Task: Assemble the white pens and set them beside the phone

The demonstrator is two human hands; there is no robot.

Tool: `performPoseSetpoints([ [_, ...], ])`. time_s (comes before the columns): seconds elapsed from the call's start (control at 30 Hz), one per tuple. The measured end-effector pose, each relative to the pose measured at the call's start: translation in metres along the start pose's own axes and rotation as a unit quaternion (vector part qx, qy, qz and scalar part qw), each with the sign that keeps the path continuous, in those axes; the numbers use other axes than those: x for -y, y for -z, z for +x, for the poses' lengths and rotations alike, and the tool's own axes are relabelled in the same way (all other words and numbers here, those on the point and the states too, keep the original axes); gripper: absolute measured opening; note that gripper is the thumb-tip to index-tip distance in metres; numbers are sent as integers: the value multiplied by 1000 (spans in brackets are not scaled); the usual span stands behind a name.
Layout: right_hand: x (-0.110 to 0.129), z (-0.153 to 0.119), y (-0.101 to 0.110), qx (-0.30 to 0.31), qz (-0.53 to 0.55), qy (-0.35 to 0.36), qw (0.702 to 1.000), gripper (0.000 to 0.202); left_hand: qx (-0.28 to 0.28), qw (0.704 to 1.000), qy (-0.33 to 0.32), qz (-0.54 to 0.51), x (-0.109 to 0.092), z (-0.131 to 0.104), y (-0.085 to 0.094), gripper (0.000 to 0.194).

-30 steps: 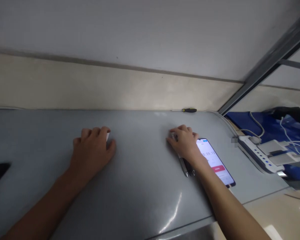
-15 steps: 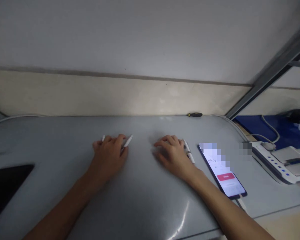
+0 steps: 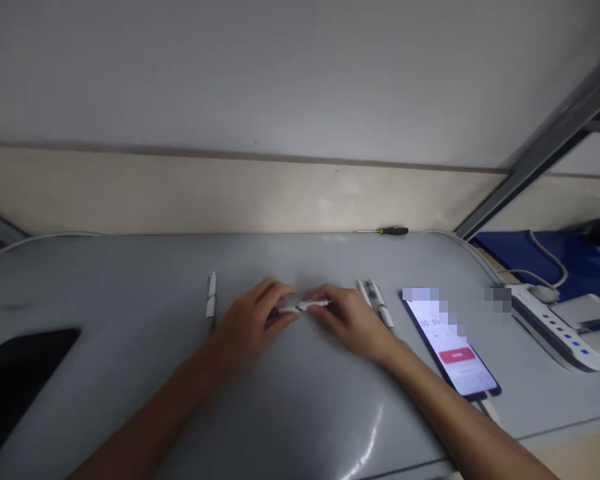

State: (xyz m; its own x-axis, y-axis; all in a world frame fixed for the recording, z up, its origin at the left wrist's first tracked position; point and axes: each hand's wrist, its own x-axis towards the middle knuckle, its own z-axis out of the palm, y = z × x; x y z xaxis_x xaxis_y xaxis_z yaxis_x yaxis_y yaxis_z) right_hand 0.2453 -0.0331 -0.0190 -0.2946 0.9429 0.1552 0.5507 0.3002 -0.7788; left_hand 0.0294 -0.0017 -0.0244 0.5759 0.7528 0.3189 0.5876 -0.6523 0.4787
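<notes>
Fingertips of left hand and right hand pinch one white pen between them at table centre (grip blurred), another pen at 9 o'clock, paired pens and lit phone at 3 o'clock.

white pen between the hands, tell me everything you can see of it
The white pen is slim, plastic-looking and lies nearly level, just above the grey tabletop at its middle. The left hand pinches its left end and the right hand its right end. A dark band at mid-length may be a seam between cap and barrel; blur hides finer detail.
</notes>
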Motion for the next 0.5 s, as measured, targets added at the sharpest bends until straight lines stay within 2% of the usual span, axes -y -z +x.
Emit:
performPoseSetpoints([
  [0.2,-2,3,6,-35,122,-82,989,22,20,999,1,27,9,0,8,25],
  [0.37,-1,2,11,49,229,-125,964,33,7,997,-25,75,7,1,11,28],
  [0.5,-4,1,12,84,266,-147,949,44,-9,994,-33,99,7,3,11,29],
])
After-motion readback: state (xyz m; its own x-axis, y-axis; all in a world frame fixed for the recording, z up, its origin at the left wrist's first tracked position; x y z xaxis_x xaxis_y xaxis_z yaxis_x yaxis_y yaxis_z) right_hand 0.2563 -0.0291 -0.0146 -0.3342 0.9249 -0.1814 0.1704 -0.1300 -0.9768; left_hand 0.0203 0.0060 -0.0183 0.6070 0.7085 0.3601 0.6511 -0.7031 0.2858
